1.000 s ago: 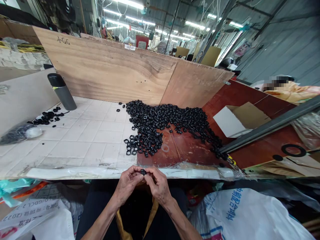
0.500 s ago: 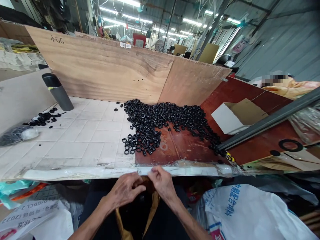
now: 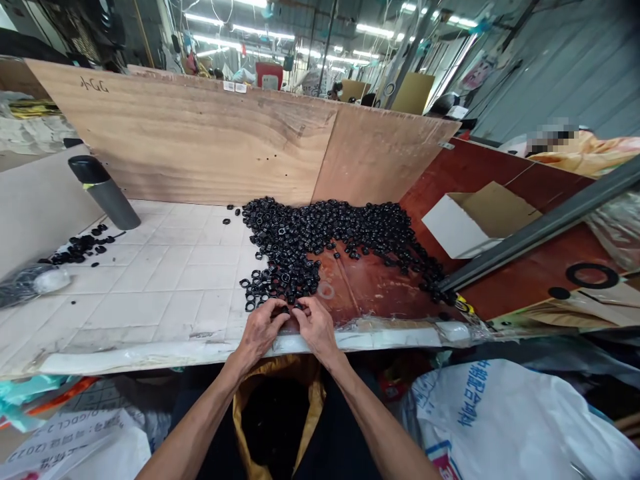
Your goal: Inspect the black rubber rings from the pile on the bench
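Lying flat, holes upward, some black rings (image 3: pixel 265 283) near left hand (image 3: pixel 261 328) and right hand (image 3: pixel 317 327), each grip's hold unclear.

Here's "小GG", handwritten in dark strokes at upper left on the long, pale-brown wooden board (image 3: pixel 200 140), with two small white rectangular stickers (image 3: pixel 229 86) on its top edge too tiny to read. Down left, a crumpled white plastic-looking sack (image 3: pixel 107 445) flashes "GDCL 2" and "2022"; over right, a bulging white plastic-looking sack (image 3: pixel 540 413) runs blue characters sideways, apparently "配合饲料".
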`<action>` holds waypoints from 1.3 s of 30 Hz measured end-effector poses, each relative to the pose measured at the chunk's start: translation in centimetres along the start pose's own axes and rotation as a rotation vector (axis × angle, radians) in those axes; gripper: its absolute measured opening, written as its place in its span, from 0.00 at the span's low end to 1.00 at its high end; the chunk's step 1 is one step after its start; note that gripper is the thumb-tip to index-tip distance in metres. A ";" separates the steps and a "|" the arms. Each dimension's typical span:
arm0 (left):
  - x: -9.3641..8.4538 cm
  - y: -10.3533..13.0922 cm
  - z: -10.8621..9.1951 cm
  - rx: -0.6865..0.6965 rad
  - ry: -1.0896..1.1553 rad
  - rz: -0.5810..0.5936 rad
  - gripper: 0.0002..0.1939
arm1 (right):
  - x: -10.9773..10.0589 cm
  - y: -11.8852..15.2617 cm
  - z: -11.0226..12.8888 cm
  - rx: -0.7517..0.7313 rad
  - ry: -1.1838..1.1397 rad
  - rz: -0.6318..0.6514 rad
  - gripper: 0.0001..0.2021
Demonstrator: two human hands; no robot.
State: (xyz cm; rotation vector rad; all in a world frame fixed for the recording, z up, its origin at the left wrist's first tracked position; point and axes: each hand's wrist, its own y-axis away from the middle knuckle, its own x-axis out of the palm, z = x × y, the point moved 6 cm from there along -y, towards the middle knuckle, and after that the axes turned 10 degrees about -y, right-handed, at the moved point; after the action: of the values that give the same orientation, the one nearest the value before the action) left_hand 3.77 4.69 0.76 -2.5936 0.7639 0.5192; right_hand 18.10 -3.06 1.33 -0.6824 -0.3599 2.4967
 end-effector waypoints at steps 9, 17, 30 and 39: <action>-1.3 0.9 0.3 -0.180 0.536 0.025 0.14 | 0.0 0.8 1.8 0.163 -0.672 0.035 0.12; -1.3 0.9 0.0 -0.145 0.438 -0.040 0.13 | 0.5 0.8 2.8 0.081 -0.521 0.071 0.08; -1.9 0.9 -1.1 0.045 0.260 -0.041 0.13 | 0.3 0.9 3.2 0.032 -0.423 0.085 0.09; -1.8 1.0 -0.9 0.015 0.241 -0.079 0.11 | 1.1 0.7 2.6 0.091 -0.197 0.053 0.13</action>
State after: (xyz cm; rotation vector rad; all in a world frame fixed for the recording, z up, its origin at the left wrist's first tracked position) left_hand 2.02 4.30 2.09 -2.6904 0.7322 0.1774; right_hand 15.62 -3.33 2.80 -0.4165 -0.3005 2.6210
